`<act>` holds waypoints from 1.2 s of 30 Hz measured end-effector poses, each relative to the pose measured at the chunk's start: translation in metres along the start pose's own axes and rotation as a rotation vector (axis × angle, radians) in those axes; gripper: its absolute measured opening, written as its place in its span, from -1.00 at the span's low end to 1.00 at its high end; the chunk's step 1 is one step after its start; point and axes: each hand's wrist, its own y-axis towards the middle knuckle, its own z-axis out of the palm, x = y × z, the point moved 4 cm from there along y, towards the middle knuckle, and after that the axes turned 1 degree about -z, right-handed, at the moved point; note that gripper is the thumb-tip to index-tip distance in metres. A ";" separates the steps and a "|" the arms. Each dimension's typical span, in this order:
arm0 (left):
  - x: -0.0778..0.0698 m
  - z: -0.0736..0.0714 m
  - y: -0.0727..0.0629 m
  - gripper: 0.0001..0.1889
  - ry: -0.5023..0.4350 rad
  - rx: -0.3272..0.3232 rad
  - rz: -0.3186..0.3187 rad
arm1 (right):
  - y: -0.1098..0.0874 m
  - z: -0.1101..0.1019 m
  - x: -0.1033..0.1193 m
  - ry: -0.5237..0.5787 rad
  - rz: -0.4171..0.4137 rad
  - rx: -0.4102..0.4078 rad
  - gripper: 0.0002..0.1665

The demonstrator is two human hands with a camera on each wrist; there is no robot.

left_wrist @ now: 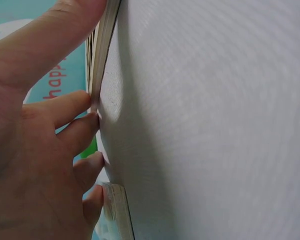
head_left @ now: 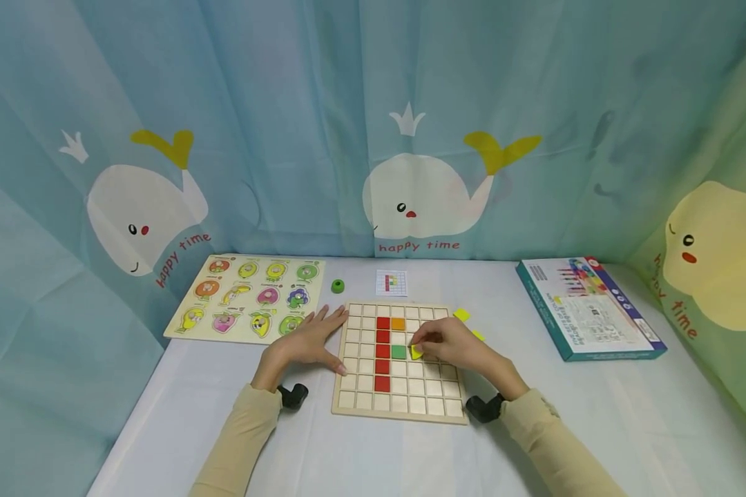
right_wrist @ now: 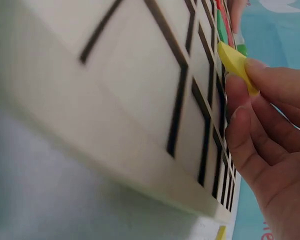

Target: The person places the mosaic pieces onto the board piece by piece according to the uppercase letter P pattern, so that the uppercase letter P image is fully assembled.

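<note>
A wooden grid board (head_left: pixel 398 412) lies flat on the table. Several red tiles (head_left: pixel 382 352) form a column in it, with an orange tile (head_left: pixel 398 324) beside the top one and a green tile (head_left: pixel 398 352) beside a middle one. My right hand (head_left: pixel 450 343) pinches a yellow tile (right_wrist: pixel 233 61) between thumb and fingers, tilted close over the square right of the green one. Spread out at the board's left edge, my left hand (head_left: pixel 307 343) rests with its thumb against the frame and its fingertips near the upper corner.
Loose yellow tiles (head_left: pixel 461 315) lie off the board's right side. Behind it are a small pattern card (head_left: pixel 391 283) and a green ring-shaped piece (head_left: pixel 338 286). A fruit puzzle board (head_left: pixel 183 330) stands at left, a flat game box (head_left: pixel 587 310) at right. A printed curtain (head_left: pixel 311 138) backs the table.
</note>
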 end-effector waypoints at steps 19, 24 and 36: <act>-0.002 0.000 0.000 0.20 0.003 -0.006 -0.015 | -0.005 0.003 0.004 -0.086 -0.049 -0.060 -0.87; -0.002 -0.001 0.000 0.20 0.001 -0.009 -0.017 | -0.010 -0.001 0.002 -0.037 0.024 -0.082 -0.88; -0.001 0.000 0.000 0.20 0.015 -0.013 -0.015 | -0.027 -0.019 -0.017 -0.019 0.127 -0.194 -0.82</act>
